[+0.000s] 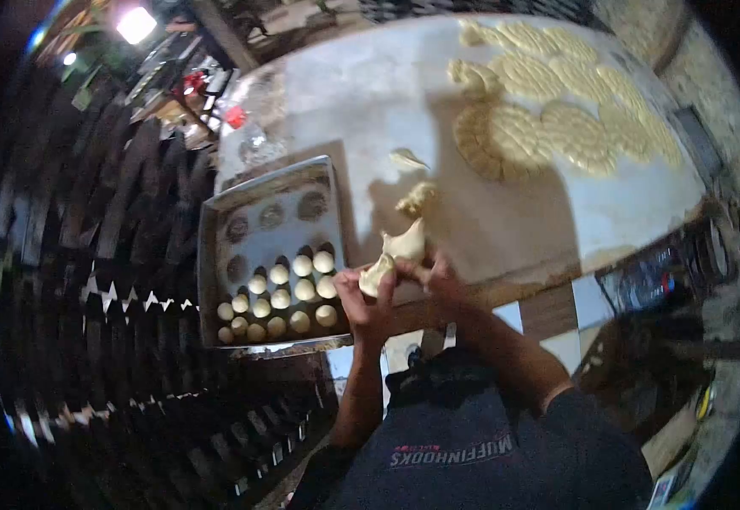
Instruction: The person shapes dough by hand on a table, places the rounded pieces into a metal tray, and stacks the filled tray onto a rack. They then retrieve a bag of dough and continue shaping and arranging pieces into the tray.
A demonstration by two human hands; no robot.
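Both hands, left hand (360,299) and right hand (440,279), pinch the dough lump (394,255); portioning underway, next ball likely goes to the tray (210,255) at 9 o'clock.

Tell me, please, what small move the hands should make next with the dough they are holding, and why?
Probably pinch off a small piece and roll it into a ball. The left hand and right hand both grip a dough lump, and the tray beside them holds rows of dough balls with bare space at its far end.
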